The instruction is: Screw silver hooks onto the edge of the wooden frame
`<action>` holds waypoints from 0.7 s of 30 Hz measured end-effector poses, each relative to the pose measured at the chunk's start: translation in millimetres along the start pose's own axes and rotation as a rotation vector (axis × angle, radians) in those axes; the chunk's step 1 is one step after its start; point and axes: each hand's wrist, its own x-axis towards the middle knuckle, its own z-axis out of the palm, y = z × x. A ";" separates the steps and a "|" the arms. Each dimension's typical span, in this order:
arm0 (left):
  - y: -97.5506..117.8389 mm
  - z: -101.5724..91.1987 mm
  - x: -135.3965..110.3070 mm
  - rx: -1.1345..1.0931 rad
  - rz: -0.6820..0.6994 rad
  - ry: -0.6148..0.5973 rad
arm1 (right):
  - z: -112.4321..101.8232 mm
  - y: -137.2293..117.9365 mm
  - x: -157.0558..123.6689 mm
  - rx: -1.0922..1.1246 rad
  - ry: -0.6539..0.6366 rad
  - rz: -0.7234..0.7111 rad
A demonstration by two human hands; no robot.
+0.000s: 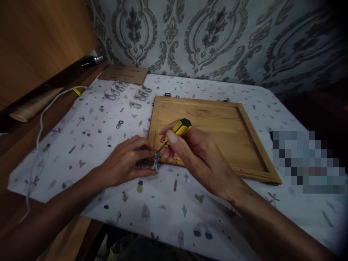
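Note:
My right hand (195, 156) is closed round the handle of a yellow and black screwdriver (181, 127), held at a slant. Its shaft points down and left, with the tip at a small shiny metal fitting (156, 162). That fitting sits at the near left corner of a framed wooden panel (201, 134), which lies flat. Between the thumb and fingers of my left hand (130, 159) the fitting is pinched. Whether a screw is under the tip is too small to tell.
Several metal fittings (140, 96) lie at the back left beside a slotted brown board (123, 74). A white cable (41, 127) runs down the left side. A blurred-out object (310, 163) lies right of the panel. The patterned tablecloth (168, 210) covers the table.

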 end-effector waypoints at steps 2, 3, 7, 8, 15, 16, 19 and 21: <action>0.7 0.0 0.6 -0.006 0.000 0.004 | -2.3 -0.2 -0.7 0.014 -0.019 0.007; 0.9 0.1 0.8 -0.006 0.004 0.009 | -2.9 -0.1 -0.7 0.026 -0.018 0.012; 1.3 0.5 1.2 0.006 0.015 0.021 | -0.2 0.5 2.0 0.087 0.066 0.046; 1.3 0.3 1.2 0.008 0.011 0.019 | 1.4 0.6 3.0 0.116 0.081 0.061; 1.3 -0.9 0.7 0.006 0.002 0.000 | 7.2 5.4 5.6 0.380 0.038 0.141; 1.4 -0.9 0.6 0.003 0.000 0.002 | 6.2 6.1 5.5 0.391 0.034 0.127; 1.9 -1.2 0.7 0.000 -0.016 -0.011 | 2.3 7.4 5.2 0.397 -0.013 0.073; 1.9 -1.6 0.9 -0.001 -0.025 -0.025 | 1.0 7.6 5.3 0.412 -0.036 0.050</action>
